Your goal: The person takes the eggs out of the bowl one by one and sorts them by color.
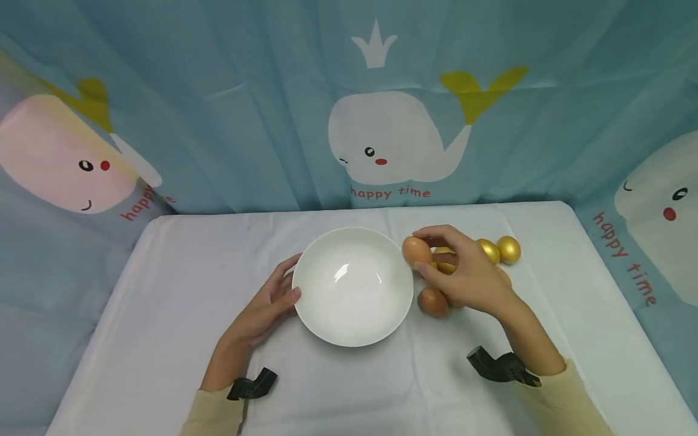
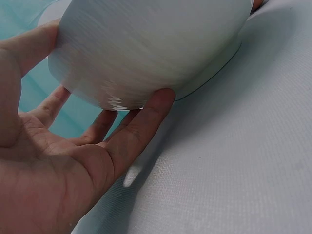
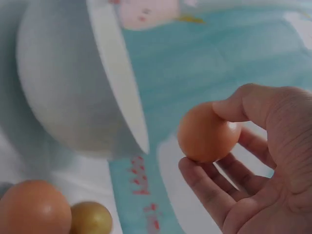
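A white bowl (image 1: 352,290) stands on the table with nothing inside it. My left hand (image 1: 271,304) holds it by the left side, thumb at the rim and fingertips against the outer wall (image 2: 146,53). Just right of the rim, my right hand (image 1: 463,269) pinches a brown egg (image 1: 417,251) between thumb and fingers. The right wrist view shows this egg (image 3: 207,132) held up, apart from the bowl. Beneath and behind the right hand lie another brown egg (image 1: 434,302) and golden eggs (image 1: 509,249), partly hidden by the hand.
White cloth covers the table (image 1: 180,290), and a blue curtain (image 1: 245,121) with printed whales hangs behind and beside it. In the right wrist view, a brown egg (image 3: 34,209) and a golden egg (image 3: 91,218) lie below the bowl.
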Available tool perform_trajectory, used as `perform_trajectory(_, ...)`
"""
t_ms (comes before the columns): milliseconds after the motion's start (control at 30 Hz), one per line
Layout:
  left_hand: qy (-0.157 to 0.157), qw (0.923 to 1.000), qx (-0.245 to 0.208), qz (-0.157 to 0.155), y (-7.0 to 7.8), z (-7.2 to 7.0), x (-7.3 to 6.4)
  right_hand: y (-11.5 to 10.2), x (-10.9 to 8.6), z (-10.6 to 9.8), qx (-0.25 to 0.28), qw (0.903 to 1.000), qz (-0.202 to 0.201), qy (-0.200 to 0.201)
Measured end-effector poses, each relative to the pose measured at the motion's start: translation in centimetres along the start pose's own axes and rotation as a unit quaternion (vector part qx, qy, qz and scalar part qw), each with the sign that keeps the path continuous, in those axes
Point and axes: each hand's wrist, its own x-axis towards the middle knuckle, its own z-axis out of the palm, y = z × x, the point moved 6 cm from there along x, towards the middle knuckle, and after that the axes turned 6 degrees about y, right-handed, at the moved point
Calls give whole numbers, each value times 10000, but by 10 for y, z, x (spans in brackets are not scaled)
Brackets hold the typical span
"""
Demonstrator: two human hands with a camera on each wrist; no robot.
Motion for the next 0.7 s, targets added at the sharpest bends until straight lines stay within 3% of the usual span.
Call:
perform_trajectory(200, -16, 10000, -5, 37, 0, 1, 1, 18, -20, -30, 62, 9978, 5, 655)
perform_trajectory(433, -57, 10000, -17, 45, 0, 4, 2, 37, -43, -56, -382, 9913, 355, 1209)
perform_trajectory(700, -10, 10000, 89, 30, 1, 1, 2, 55, -58, -80, -983, 9802, 432, 1661)
